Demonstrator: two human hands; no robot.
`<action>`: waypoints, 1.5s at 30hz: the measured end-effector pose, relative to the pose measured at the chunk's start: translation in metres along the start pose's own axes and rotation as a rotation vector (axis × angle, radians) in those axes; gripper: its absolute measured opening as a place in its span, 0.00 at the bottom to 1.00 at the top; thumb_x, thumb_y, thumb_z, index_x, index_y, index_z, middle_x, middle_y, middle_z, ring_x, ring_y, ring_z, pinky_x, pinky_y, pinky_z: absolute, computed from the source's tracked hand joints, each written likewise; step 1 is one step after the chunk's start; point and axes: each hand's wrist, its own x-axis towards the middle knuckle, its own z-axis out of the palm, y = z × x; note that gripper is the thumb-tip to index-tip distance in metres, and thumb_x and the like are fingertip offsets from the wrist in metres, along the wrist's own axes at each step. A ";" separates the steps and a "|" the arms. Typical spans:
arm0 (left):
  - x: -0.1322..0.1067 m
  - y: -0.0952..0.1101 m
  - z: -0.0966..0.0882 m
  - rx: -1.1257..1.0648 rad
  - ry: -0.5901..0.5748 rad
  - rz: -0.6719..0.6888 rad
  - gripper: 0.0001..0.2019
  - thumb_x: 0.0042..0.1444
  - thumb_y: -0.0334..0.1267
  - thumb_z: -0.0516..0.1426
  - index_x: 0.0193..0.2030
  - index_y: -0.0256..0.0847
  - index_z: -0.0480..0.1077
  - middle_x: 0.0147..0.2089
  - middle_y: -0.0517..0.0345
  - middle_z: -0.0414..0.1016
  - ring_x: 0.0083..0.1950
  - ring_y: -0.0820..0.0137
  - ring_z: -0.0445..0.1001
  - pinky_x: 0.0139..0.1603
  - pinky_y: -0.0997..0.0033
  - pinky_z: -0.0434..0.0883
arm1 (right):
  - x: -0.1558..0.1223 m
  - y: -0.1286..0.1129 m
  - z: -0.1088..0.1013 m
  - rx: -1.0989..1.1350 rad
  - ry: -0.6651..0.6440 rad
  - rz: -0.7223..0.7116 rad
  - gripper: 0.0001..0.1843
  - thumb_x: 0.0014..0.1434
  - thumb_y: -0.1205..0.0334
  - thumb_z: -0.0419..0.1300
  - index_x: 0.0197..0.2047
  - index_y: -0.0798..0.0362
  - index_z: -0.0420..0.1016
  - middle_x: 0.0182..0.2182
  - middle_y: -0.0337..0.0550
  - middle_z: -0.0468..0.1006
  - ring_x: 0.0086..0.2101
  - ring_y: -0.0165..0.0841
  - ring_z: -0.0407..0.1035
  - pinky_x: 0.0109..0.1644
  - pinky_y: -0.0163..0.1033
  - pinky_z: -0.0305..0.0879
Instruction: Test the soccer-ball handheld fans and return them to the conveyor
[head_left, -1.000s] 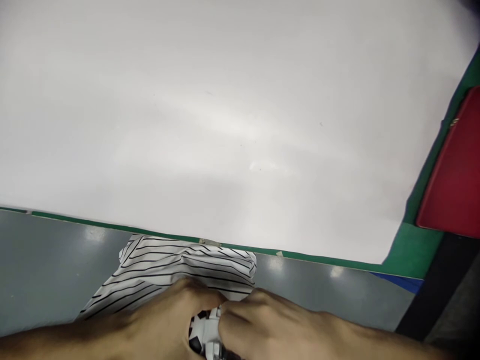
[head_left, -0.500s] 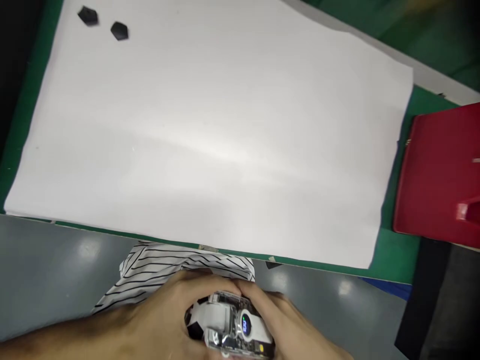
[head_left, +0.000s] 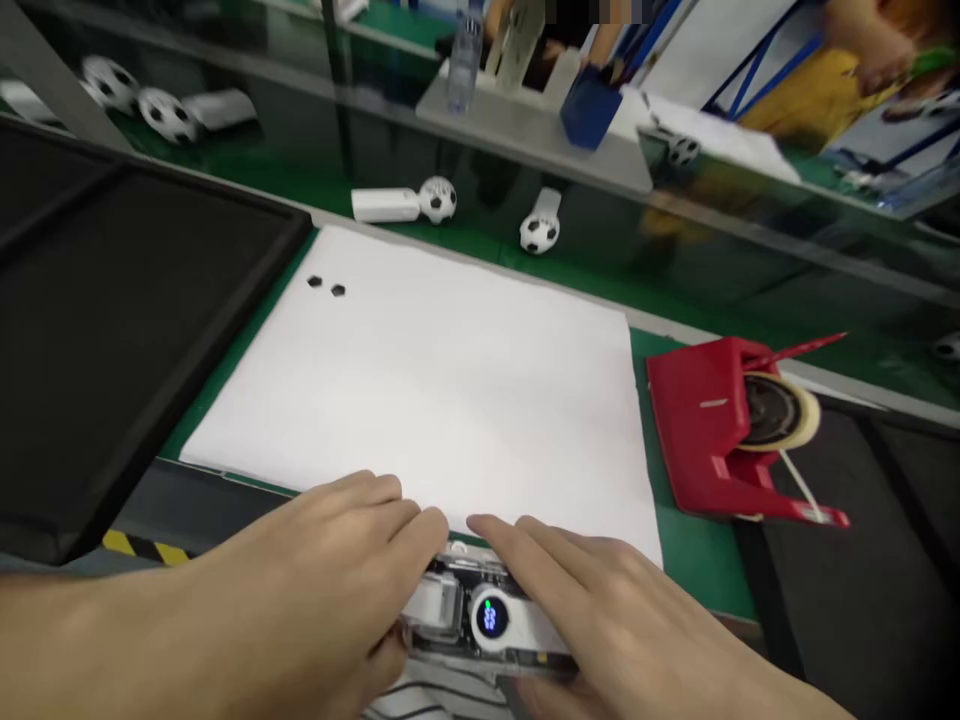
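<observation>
A clear-cased device with a round lit display (head_left: pixel 491 617) is held low in front of me, over the table's near edge. Its left end is gripped by my left hand (head_left: pixel 330 570), fingers bent around it. My right hand (head_left: pixel 607 600) clasps the other end, its index finger along the top. Parts of the device are hidden under both hands. Beyond them a white sheet (head_left: pixel 480 390) covers the green table. Two small black pentagon pieces, one left (head_left: pixel 315 282) and one right (head_left: pixel 338 290), lie at its far left corner.
A red tape dispenser (head_left: pixel 697 430) stands right of the sheet. To the left is a large black tray (head_left: pixel 142 330). Behind the table lie football-patterned balls with white handles (head_left: pixel 386 205). A blue container (head_left: pixel 590 108) is farther back, near other people's arms.
The view has tilted up, bringing the dispenser, black tray and far side into sight. Both hands still hold the device, and the football-patterned part at its left end is now covered.
</observation>
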 end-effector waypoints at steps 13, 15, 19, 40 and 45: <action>0.076 0.002 -0.121 0.753 0.343 -0.106 0.11 0.45 0.28 0.54 0.37 0.38 0.71 0.35 0.45 0.74 0.38 0.50 0.74 0.35 0.53 0.71 | 0.057 0.046 -0.078 -0.233 0.335 0.269 0.25 0.53 0.68 0.56 0.56 0.54 0.64 0.44 0.45 0.76 0.40 0.45 0.74 0.34 0.42 0.61; 0.092 -0.003 -0.139 0.753 0.439 -0.161 0.12 0.46 0.28 0.54 0.39 0.39 0.72 0.38 0.45 0.75 0.37 0.50 0.75 0.31 0.56 0.70 | 0.068 0.058 -0.095 -0.289 0.388 0.319 0.19 0.54 0.65 0.57 0.50 0.53 0.66 0.41 0.44 0.78 0.36 0.43 0.74 0.31 0.40 0.57; 0.121 -0.016 -0.163 0.737 0.456 -0.183 0.14 0.44 0.26 0.55 0.40 0.38 0.73 0.36 0.48 0.75 0.34 0.53 0.75 0.28 0.59 0.70 | 0.087 0.076 -0.132 -0.398 0.356 0.334 0.10 0.50 0.64 0.59 0.39 0.53 0.68 0.30 0.43 0.78 0.27 0.41 0.73 0.25 0.39 0.44; 0.249 -0.176 -0.133 0.201 0.724 -0.489 0.19 0.59 0.41 0.52 0.55 0.36 0.68 0.55 0.38 0.70 0.54 0.48 0.71 0.49 0.51 0.68 | 0.195 0.224 -0.096 0.085 0.978 0.806 0.21 0.66 0.57 0.57 0.59 0.56 0.64 0.45 0.47 0.76 0.39 0.37 0.74 0.44 0.44 0.69; 0.280 -0.220 -0.079 0.139 0.557 -0.515 0.28 0.51 0.42 0.59 0.61 0.42 0.67 0.59 0.38 0.69 0.59 0.42 0.67 0.53 0.44 0.63 | 0.221 0.265 -0.068 0.062 0.958 0.903 0.14 0.65 0.58 0.60 0.52 0.55 0.72 0.51 0.49 0.74 0.52 0.42 0.68 0.57 0.53 0.64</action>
